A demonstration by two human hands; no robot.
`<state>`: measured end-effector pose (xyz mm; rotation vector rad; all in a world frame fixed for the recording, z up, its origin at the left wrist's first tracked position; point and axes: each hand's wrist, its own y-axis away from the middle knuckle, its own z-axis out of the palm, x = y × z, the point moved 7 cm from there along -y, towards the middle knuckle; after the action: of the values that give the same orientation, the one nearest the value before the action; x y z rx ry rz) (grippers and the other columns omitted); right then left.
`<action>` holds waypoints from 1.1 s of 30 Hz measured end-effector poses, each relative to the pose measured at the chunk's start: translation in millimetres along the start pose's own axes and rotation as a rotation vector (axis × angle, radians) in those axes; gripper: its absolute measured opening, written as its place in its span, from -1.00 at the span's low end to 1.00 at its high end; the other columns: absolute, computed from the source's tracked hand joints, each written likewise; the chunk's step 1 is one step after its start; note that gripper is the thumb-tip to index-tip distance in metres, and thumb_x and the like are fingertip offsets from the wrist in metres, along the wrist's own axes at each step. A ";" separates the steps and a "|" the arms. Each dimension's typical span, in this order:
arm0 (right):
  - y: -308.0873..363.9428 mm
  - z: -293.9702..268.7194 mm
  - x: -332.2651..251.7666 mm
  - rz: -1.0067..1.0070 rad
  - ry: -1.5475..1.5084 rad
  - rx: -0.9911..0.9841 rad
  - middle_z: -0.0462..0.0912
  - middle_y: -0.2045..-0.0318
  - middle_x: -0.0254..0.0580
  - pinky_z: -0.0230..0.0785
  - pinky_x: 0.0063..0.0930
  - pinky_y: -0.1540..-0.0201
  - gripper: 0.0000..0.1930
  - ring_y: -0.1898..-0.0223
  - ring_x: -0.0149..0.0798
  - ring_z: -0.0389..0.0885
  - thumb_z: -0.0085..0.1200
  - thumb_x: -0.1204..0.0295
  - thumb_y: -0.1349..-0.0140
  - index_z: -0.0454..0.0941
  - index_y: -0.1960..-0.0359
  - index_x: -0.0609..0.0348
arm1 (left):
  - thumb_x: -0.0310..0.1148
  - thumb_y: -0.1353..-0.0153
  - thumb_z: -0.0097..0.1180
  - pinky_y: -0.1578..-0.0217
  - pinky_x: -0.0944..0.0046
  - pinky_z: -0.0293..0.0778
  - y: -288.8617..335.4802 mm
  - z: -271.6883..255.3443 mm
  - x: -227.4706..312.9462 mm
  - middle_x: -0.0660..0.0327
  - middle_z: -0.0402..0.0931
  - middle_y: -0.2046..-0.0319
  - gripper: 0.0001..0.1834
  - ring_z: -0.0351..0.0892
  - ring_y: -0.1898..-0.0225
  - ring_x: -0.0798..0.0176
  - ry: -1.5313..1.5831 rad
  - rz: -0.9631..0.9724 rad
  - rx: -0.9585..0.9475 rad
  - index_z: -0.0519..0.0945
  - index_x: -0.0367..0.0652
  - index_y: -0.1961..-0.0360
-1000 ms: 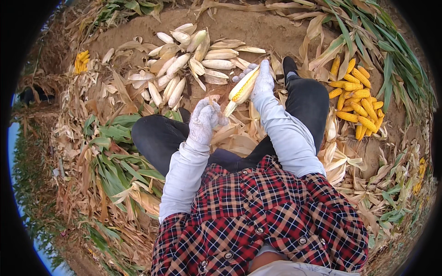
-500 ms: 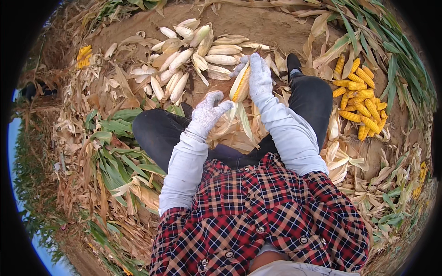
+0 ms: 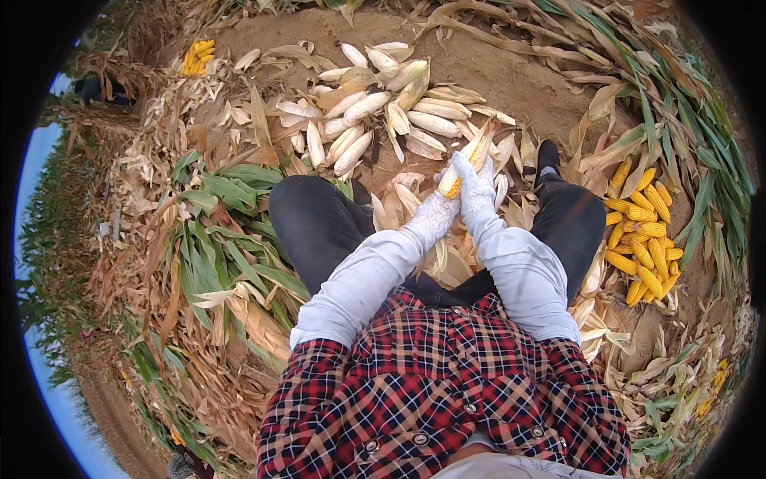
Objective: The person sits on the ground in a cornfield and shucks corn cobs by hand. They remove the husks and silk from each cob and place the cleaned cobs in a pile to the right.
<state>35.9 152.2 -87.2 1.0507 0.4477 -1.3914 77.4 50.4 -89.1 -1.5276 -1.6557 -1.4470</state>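
Between my knees I hold a partly husked corn cob (image 3: 477, 153), its yellow kernels bared on one side and pale husk still around the rest. My left hand (image 3: 438, 211), in a whitish glove, is closed around its lower end. My right hand (image 3: 478, 188), gloved as well, wraps the cob just above, the two hands touching. The cob's tip points up and to the right. Ahead of my left knee lies a heap of unhusked corn ears (image 3: 375, 104) in pale husks. Loose peeled husks (image 3: 455, 259) lie under my hands.
To the right of my right knee is a pile of bare yellow cobs (image 3: 642, 231). Green and dry stalks (image 3: 678, 104) line the far right, and more green leaves (image 3: 231, 215) lie by my left knee. A smaller heap of yellow cobs (image 3: 198, 57) sits at the far left.
My left hand has come up to the cob and closed on its lower end. The cob now leans to the right in both hands. The whole view has shifted slightly.
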 end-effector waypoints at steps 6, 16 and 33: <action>-4.0 5.4 -14.1 0.375 -0.037 -0.197 0.58 0.38 -0.04 0.68 -0.11 0.54 -0.52 0.53 -0.13 0.64 0.28 0.31 -0.29 0.30 -0.13 0.09 | -0.03 -0.49 -0.06 0.07 -0.15 0.56 35.0 15.9 19.5 -0.17 0.67 0.18 -0.58 0.68 0.11 -0.27 -0.582 0.206 -0.204 0.49 -0.13 -0.11; -27.1 -2.4 -19.6 0.214 -0.163 -0.206 0.64 0.41 -0.02 0.68 -0.05 0.49 -0.51 0.51 -0.05 0.67 0.01 -0.09 -0.46 0.44 -0.06 0.09 | 0.08 -0.22 0.30 -0.19 0.07 0.47 0.1 -42.8 -18.8 -0.02 0.62 -0.15 -0.25 0.61 -0.18 0.01 -0.319 0.214 0.162 0.46 -0.08 -0.35; 22.3 29.4 -6.3 0.020 0.600 -0.468 0.64 -0.11 -0.11 0.38 -0.42 -0.24 -0.34 -0.12 -0.32 0.58 0.37 0.10 -0.27 0.46 -0.28 0.26 | -0.22 -0.33 0.30 0.36 0.34 0.62 -10.9 -103.1 20.7 0.10 0.70 0.32 -0.57 0.67 0.38 0.33 0.368 0.098 0.264 0.65 -0.42 0.00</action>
<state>46.3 128.8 -60.0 1.0568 1.1371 -0.8649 30.0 -30.5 -40.3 -1.1056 -1.4596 -1.3044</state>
